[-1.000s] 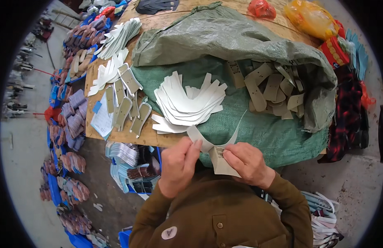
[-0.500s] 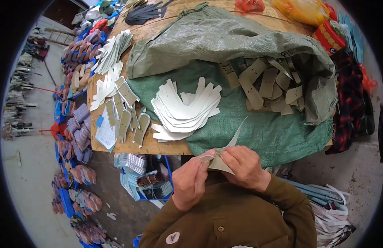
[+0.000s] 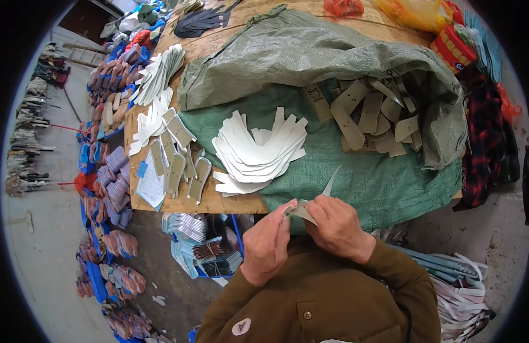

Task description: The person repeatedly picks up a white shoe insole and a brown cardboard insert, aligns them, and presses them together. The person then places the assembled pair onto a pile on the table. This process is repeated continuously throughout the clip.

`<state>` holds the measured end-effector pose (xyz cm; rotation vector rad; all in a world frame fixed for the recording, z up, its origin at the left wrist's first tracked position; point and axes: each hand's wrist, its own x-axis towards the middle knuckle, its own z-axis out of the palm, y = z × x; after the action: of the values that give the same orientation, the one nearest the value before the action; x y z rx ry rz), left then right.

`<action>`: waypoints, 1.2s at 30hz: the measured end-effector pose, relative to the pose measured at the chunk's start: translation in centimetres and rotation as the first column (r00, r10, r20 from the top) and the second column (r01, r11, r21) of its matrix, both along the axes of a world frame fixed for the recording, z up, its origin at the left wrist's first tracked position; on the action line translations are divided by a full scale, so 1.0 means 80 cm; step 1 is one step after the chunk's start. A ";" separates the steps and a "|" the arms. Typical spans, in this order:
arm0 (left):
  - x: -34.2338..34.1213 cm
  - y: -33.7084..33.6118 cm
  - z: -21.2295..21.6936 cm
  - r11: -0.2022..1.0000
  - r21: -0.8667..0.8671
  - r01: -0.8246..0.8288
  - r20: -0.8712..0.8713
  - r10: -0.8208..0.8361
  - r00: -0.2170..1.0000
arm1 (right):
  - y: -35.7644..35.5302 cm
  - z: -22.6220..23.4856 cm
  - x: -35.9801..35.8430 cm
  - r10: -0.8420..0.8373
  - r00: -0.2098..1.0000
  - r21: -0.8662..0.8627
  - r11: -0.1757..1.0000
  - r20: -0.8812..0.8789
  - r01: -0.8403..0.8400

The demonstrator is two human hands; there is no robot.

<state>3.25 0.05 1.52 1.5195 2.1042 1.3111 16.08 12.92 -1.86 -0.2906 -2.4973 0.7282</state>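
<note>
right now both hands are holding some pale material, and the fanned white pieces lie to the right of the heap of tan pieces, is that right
Not quite: the head view shows the fanned white pieces to the left of the heap of tan pieces. The left hand and right hand are indeed holding some pale material.

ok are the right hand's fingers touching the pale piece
Touching: the head view shows the fingers of the right hand closed on the pale piece, which sticks out above them and to their left.
</note>
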 end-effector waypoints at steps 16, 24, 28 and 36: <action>-0.012 0.024 0.000 0.996 0.086 -0.034 0.750 -0.042 0.660 | -0.001 0.035 0.005 0.223 0.975 -0.575 0.800 0.017 -0.173; -0.024 0.040 0.013 0.992 0.104 -0.069 0.839 -0.050 0.542 | 0.008 0.043 -0.001 0.309 0.951 -0.611 0.750 -0.016 -0.254; -0.029 0.007 -0.008 0.996 -0.010 0.089 0.819 -0.043 0.573 | 0.015 0.037 0.005 0.245 0.970 -0.649 0.738 0.002 -0.185; -0.026 -0.003 -0.024 0.953 -0.154 0.263 0.368 -0.192 0.910 | 0.010 0.035 0.011 0.219 0.969 -0.574 0.810 0.114 -0.116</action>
<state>1.20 -0.16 -0.40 1.2915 1.7194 1.1464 16.97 13.72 0.93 -0.3534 -2.4282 1.5872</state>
